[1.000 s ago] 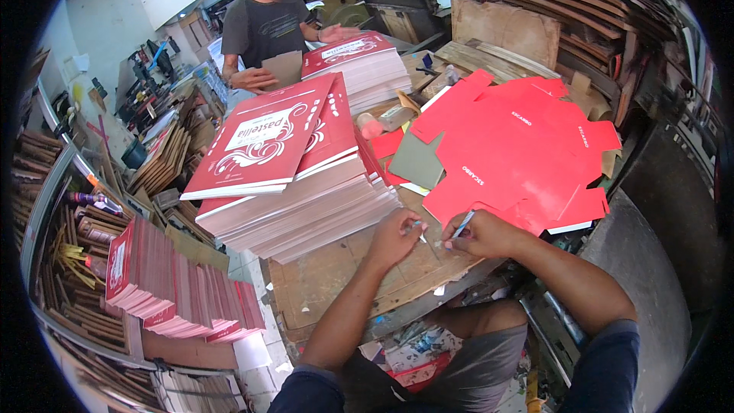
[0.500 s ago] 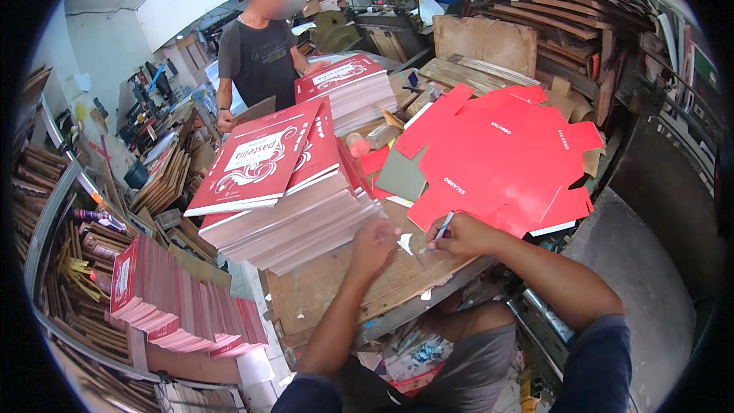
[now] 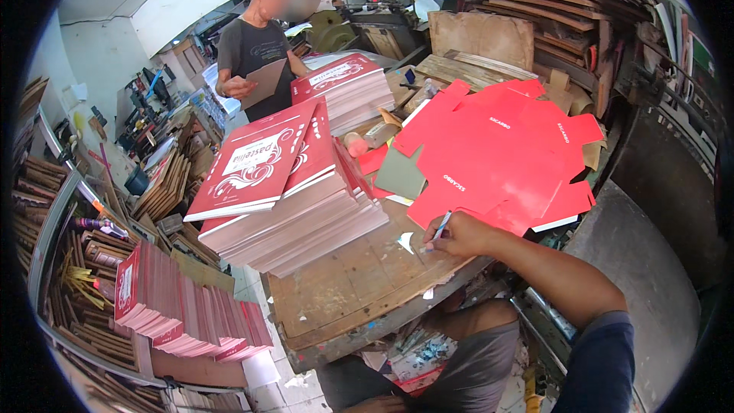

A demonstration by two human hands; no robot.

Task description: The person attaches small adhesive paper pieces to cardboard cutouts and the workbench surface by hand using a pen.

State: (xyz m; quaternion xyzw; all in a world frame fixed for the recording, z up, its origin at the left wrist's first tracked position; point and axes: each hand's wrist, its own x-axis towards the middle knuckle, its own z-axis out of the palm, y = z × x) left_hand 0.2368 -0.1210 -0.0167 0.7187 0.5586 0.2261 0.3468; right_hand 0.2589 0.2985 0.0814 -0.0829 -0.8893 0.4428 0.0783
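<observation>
1 slim tool (image 3: 443, 224), between right-hand fingers (image 3: 454, 236)

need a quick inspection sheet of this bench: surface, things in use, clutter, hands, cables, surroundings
Surface: worn, stained brown tabletop
Job's things: slim blue-and-white tool; red die-cut sheets lying flat; near red-covered stack, top piece askew; far red-covered stack
Clutter: white paper scraps on the tabletop
Hands: right hand holds the tool in its fingers; left hand cannot be made out
Cables: thin dark line on upper-left wall, possibly one
Surroundings: co-worker holding brown board; piled boards upper right
</observation>
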